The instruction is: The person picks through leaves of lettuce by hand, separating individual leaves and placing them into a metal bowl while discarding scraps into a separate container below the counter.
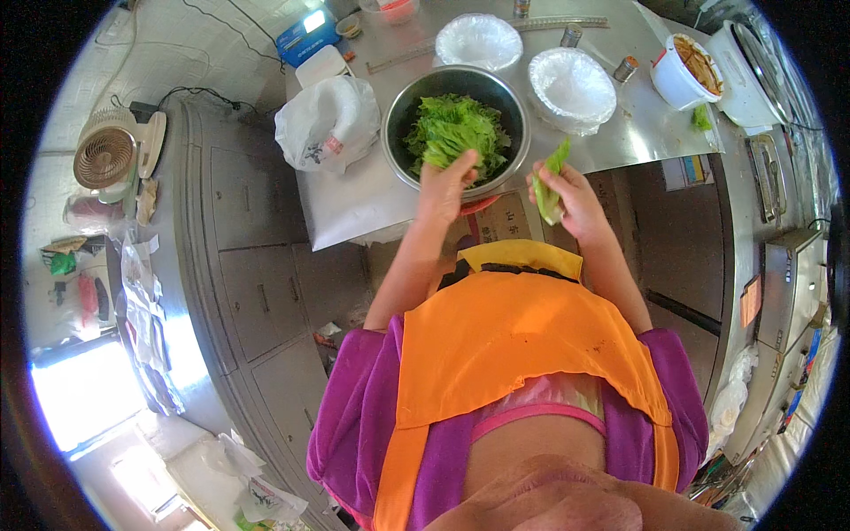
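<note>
A steel bowl (392, 136) with torn green lettuce (458, 129) in it stands at the metal table's front edge. My left hand (449, 182) is over the bowl's near rim, at the lettuce; its fingers are partly hidden, and whether they grip a leaf is unclear. Right of the bowl, my right hand (568, 196) holds a lettuce leaf piece (548, 192) upright between thumb and fingers, in front of the table edge. Two white bowls lined with clear plastic, one behind (479, 43) and one to the right (572, 89), stand near the steel bowl.
A white plastic bag (325, 126) lies left of the steel bowl, with a blue device (307, 40) behind it. Small jars (625, 68) and a white tub of brown paste (684, 83) stand at the right. A lettuce scrap (701, 117) lies near the tub. A cardboard box (501, 222) is below the table.
</note>
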Motion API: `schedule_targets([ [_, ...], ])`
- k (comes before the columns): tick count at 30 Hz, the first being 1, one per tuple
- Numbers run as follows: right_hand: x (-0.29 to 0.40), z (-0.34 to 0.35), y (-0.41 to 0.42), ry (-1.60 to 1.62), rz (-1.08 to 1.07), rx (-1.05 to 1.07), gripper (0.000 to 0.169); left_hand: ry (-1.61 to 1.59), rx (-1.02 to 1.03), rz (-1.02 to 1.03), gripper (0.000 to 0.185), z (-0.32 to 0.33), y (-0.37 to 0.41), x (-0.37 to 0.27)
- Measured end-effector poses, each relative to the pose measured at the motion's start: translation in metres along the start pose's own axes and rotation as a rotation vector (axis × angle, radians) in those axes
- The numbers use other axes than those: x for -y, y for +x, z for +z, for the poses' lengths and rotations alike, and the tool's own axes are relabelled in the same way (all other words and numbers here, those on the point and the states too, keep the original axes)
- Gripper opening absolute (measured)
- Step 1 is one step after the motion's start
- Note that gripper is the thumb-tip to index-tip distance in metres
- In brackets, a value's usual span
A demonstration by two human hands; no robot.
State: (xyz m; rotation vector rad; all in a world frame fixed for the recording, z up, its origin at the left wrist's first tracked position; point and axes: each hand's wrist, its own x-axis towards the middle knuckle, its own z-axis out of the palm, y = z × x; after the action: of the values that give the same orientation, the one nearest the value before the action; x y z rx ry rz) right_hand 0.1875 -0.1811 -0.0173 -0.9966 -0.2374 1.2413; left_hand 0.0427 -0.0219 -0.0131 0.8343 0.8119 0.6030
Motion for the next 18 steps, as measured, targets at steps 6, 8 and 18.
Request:
schedule_targets([
  [6,0.035,0.033,0.062,-0.045,-0.096,0.016,0.042,0.653,0.131,0.189,0.036,-0.034,0.029,-0.065],
  [8,0.026,0.029,0.073,-0.503,-0.336,-0.237,0.045,0.802,0.161,0.374,0.05,-0.05,0.049,-0.068],
  [18,-0.087,-0.048,-0.055,-0.318,0.105,-0.611,0.034,0.826,0.609,-0.031,0.01,-0.062,-0.027,-0.021],
])
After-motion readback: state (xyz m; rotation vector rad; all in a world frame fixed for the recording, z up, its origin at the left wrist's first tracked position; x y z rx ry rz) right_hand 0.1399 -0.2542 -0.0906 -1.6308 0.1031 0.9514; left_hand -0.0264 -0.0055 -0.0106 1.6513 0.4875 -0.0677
